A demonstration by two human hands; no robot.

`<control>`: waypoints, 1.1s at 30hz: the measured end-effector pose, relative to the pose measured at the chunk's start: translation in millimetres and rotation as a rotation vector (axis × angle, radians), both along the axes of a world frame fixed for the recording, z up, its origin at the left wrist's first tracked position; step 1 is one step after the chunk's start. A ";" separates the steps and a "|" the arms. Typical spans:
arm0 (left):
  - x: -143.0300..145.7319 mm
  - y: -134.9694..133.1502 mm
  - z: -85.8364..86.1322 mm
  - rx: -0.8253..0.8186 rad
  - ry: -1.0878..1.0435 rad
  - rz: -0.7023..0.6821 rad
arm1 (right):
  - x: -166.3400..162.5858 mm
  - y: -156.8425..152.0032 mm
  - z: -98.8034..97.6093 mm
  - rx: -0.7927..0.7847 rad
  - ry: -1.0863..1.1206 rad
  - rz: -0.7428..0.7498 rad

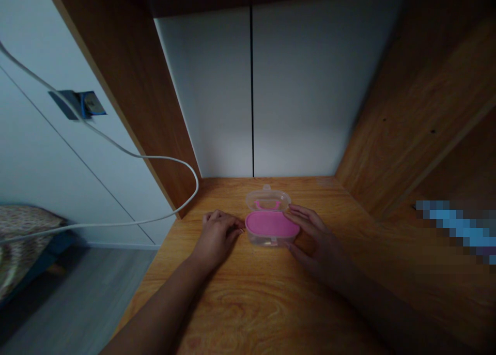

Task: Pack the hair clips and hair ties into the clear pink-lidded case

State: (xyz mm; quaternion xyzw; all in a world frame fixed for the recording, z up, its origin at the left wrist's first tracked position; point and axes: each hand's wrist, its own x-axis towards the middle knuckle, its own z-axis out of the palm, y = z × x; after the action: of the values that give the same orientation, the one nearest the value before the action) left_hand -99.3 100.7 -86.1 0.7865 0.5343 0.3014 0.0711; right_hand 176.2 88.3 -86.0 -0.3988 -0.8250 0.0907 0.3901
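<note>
A small clear plastic box with a pink inside stands open on the wooden desk, its clear lid tipped back toward the wall. My left hand rests on the desk at the box's left side, fingers curled, fingertips touching the box. My right hand cups the box's right side, with fingers along the rim and the thumb at the front corner.
Wooden side panels and a white back wall enclose the desk. A white cable hangs from a wall socket at the left. A bed edge and grey floor lie lower left.
</note>
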 end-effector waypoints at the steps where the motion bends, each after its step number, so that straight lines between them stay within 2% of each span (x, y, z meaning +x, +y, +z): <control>1: 0.1 -0.3 0.4 0.000 -0.008 -0.002 | -0.1 -0.3 0.5 0.002 -0.002 -0.004; 6: -4.6 -1.7 5.4 0.087 -0.072 0.010 | 1.4 -1.6 2.6 0.032 -0.001 -0.015; 9: -5.0 -5.4 9.0 0.261 -0.240 0.075 | 2.5 -4.1 6.3 0.104 0.011 -0.034; 12: 4.4 -14.6 11.9 0.420 -0.456 0.099 | 0.4 -9.9 13.3 0.252 0.009 -0.023; 16: 28.9 -34.0 15.1 0.478 -0.587 -0.105 | -5.5 -20.0 21.1 0.454 -0.009 0.028; 20: 50.8 -51.8 16.3 0.417 -0.592 -0.293 | -9.6 -27.8 24.4 0.535 -0.073 0.111; 23: 58.5 -57.5 14.7 0.352 -0.578 -0.374 | -12.1 -30.8 27.8 0.560 -0.090 0.137; 29: 60.0 -55.2 10.2 0.263 -0.580 -0.369 | -14.7 -30.5 31.3 0.587 -0.033 0.109; 33: 59.9 -54.9 9.2 0.209 -0.581 -0.330 | -9.8 -26.8 23.1 0.527 -0.118 0.099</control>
State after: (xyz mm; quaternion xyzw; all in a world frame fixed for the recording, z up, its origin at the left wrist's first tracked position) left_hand -39.4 45.8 -76.8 0.7465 0.3238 0.5503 0.1871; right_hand 166.4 61.5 -62.8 -0.2473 -0.8599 -0.1314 0.4268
